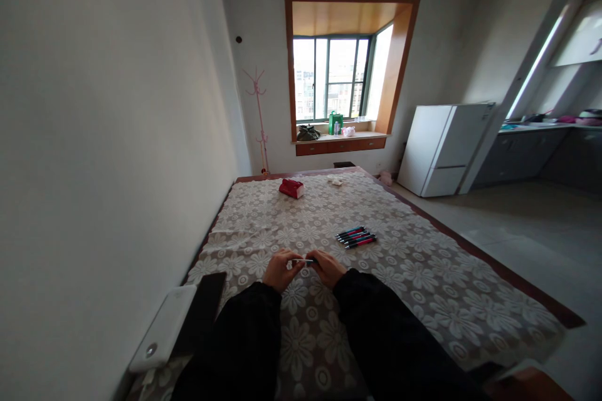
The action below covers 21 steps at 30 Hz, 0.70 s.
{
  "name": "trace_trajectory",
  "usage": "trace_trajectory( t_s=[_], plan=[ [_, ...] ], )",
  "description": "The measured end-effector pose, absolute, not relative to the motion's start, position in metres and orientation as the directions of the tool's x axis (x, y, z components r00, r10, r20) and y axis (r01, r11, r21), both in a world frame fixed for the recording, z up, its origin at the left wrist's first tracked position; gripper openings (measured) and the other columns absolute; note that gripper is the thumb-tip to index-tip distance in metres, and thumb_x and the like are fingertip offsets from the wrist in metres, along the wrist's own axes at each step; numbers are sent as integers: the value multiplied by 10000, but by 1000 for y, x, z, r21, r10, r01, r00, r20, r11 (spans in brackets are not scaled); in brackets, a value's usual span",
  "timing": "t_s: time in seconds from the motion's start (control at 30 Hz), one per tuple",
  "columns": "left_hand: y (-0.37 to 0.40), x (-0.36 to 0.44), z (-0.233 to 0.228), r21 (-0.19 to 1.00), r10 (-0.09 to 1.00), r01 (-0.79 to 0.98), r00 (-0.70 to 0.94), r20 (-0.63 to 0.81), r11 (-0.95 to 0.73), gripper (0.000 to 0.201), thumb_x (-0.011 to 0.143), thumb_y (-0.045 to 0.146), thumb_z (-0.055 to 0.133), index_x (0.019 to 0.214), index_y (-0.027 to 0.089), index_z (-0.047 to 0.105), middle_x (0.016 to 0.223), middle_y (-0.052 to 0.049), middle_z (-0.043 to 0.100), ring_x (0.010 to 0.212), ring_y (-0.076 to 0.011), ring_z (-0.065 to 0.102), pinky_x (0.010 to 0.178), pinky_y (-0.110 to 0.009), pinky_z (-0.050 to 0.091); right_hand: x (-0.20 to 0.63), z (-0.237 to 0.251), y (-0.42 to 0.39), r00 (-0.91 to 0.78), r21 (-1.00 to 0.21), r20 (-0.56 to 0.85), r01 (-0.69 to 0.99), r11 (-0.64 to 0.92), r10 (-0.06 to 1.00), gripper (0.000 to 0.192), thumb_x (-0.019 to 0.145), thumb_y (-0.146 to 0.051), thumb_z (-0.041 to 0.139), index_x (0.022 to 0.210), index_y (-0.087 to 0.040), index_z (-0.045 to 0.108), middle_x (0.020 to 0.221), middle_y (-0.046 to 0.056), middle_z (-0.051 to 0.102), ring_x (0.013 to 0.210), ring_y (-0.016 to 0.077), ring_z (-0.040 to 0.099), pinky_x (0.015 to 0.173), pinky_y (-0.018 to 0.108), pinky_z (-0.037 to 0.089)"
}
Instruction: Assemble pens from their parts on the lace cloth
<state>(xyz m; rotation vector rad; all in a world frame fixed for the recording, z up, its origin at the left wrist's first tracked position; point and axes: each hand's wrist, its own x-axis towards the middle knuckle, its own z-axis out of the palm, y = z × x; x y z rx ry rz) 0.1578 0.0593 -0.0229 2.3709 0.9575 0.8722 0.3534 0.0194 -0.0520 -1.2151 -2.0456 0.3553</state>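
Note:
My left hand point(280, 269) and my right hand point(328, 267) are close together over a flower-patterned cloth point(414, 276), each gripping one end of a thin pen point(303, 260) held level between them. Both arms wear dark sleeves. A small row of several pens point(356, 237) with pink and dark barrels lies on the cloth a little beyond and to the right of my hands.
A red box point(291, 188) and a small white object point(335, 181) lie at the far end of the cloth. A white device point(162, 329) and a dark flat slab point(203, 310) rest at the near left by the wall. A white fridge point(442, 149) stands at the right.

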Motion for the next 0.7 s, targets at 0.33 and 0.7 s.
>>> trace_trajectory(
  t_s=[0.33,0.7],
  plan=[
    [60,157,-25,669,815,479,437,380,-568,280,838,395,526,1007,206,646,798,-21,635,749,-154,569,695,-259,422,355,-39,20,-27,-818,465,369,441,885,379,877,-250,466,1254,-230,431,907,38,687,740,150,615,747,318,502],
    [66,156,-32,761,882,459,342,324,-458,224,912,249,309,1038,205,488,823,-14,601,797,-150,592,759,-277,430,355,-37,21,160,-863,489,229,450,857,269,841,-384,551,1033,-215,471,844,49,686,691,160,643,701,342,540]
  ],
)
